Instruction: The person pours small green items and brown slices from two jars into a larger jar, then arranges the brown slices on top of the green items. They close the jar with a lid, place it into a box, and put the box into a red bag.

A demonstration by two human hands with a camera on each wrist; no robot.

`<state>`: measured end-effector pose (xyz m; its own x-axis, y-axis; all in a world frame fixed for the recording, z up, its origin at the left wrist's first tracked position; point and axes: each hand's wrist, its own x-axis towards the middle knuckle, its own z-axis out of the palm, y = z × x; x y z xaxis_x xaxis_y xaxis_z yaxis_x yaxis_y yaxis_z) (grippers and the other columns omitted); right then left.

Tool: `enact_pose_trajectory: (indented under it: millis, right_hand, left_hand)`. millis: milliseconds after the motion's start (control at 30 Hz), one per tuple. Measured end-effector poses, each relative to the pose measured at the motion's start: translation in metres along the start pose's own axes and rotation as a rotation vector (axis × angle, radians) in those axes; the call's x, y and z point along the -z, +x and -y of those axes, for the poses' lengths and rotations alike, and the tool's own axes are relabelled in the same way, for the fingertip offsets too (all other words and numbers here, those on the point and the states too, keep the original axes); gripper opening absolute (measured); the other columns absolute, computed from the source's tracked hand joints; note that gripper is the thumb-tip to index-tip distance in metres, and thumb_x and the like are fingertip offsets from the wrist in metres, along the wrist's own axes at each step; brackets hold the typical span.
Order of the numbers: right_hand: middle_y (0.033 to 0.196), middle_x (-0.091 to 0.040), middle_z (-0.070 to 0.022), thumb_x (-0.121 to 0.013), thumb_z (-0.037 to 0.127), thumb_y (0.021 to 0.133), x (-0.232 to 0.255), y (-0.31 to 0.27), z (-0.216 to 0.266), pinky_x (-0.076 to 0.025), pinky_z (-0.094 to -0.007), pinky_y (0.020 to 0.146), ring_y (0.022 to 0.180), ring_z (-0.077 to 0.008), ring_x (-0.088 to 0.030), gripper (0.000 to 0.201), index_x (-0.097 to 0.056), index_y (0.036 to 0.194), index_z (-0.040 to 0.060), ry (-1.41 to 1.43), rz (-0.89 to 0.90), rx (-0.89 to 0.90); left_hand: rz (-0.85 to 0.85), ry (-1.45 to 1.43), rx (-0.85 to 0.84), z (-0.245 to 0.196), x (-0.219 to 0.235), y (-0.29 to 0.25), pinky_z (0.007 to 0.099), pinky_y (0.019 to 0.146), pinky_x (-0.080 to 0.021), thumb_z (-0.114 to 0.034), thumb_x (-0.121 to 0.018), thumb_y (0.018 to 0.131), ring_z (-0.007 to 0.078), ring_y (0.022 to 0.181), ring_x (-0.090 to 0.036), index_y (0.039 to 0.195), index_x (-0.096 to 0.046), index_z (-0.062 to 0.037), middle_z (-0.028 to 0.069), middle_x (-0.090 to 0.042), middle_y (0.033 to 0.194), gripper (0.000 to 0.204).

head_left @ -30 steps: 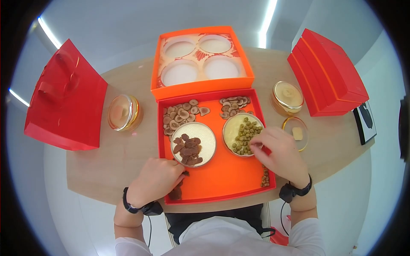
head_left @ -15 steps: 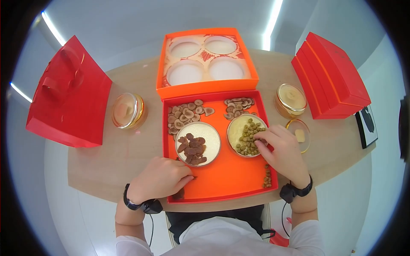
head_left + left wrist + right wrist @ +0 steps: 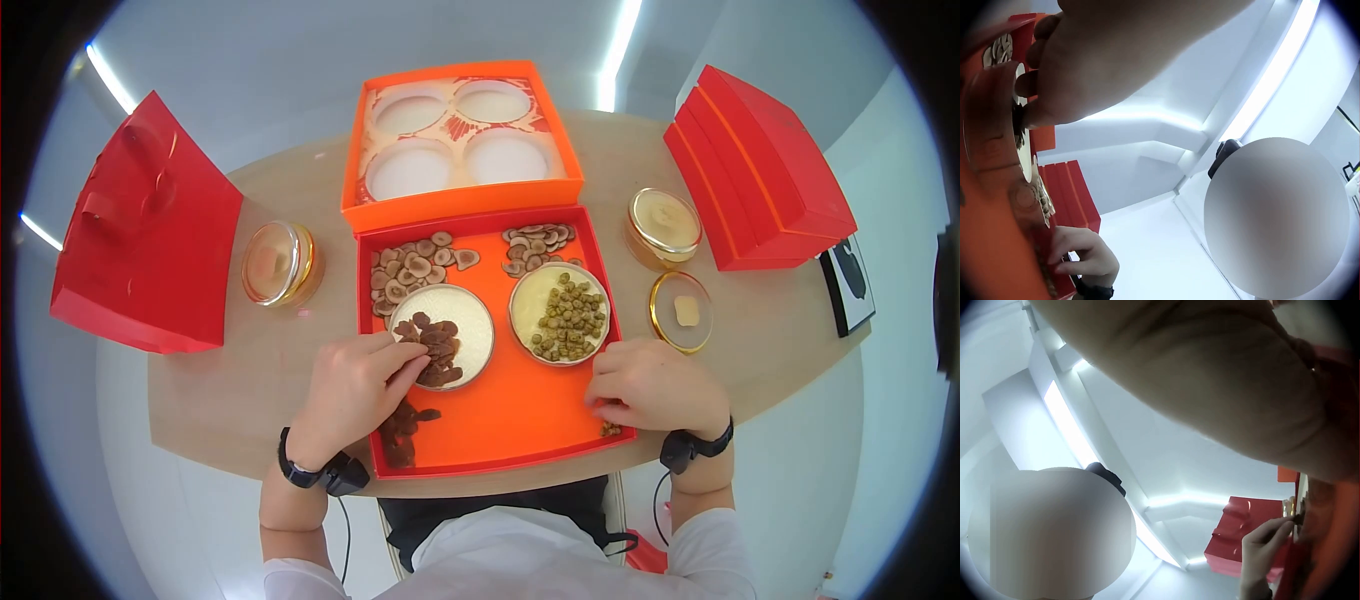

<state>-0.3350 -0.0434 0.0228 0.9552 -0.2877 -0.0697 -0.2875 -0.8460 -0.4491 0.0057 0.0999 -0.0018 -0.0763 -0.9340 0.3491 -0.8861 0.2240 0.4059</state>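
Note:
My left hand [image 3: 360, 385] reaches over the left round clear jar [image 3: 475, 320], whose pale top bears dark brown dried slices [image 3: 440, 345]. Thumb and fingers pinch one dark slice [image 3: 1299, 519] right at that heap. More dark slices [image 3: 402, 440] lie below the hand in the box's front left corner. At the front right corner, my right hand [image 3: 660, 385] bends over a small pile of green-brown curled pellets [image 3: 611, 429], mostly hidden by it. Its thumb and forefinger stand apart in the left wrist view. Similar pellets [image 3: 570, 320] cover part of the right jar's pale top [image 3: 531, 297].
Both jars stand in a shallow red box [image 3: 368, 340] with an orange floor. Round brown slices [image 3: 410, 268] lie in its far corners. Behind is an orange tray [image 3: 460, 205] with round hollows. Gold-lidded jars [image 3: 280, 265], a red bag [image 3: 150, 240] and red boxes [image 3: 765, 170] flank it.
My left hand has moved from the front left corner up to the left jar with a dark slice. My right hand has left the right jar's pellets and come down to the front right pile.

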Motion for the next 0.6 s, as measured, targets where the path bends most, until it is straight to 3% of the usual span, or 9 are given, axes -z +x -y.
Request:
enact_pose_trajectory:
  millis: [233, 433, 600]
  right_hand:
    - [0.09, -0.068, -0.0054, -0.083, 0.018, 0.08, 0.002, -0.002, 0.007, -0.056, -0.0429, 0.08, 0.093, -0.0276, -0.068, 0.012, -0.076, 0.083, 0.0089, -0.149, 0.136, 0.01]
    - [0.091, -0.066, -0.008, -0.083, 0.016, 0.079, -0.007, -0.002, 0.01, -0.056, -0.0417, 0.08, 0.096, -0.0276, -0.067, 0.013, -0.075, 0.081, 0.0067, -0.188, 0.026, -0.049]
    - [0.091, -0.065, -0.0091, -0.079, 0.014, 0.078, -0.003, -0.003, 0.013, -0.056, -0.0415, 0.078, 0.094, -0.0282, -0.066, 0.01, -0.073, 0.078, 0.006, -0.202, 0.004, -0.054]
  left_hand:
    - [0.024, -0.088, 0.088, -0.014, 0.011, 0.004, 0.0386, 0.062, -0.055, -0.011, -0.086, 0.088, 0.029, 0.068, -0.07, 0.098, -0.081, -0.0045, 0.0102, -0.07, 0.076, 0.013]
    - [0.494, -0.033, -0.041, -0.017, 0.028, -0.008, 0.0403, 0.067, -0.059, -0.025, -0.08, 0.094, 0.0272, 0.078, -0.076, 0.1, -0.081, -0.0089, 0.0063, -0.076, 0.086, 0.018]
    - [0.583, 0.102, -0.047, -0.015, 0.01, -0.016, 0.0408, 0.069, -0.059, -0.026, -0.08, 0.092, 0.0273, 0.077, -0.075, 0.097, -0.08, -0.0116, 0.0051, -0.076, 0.085, 0.015]
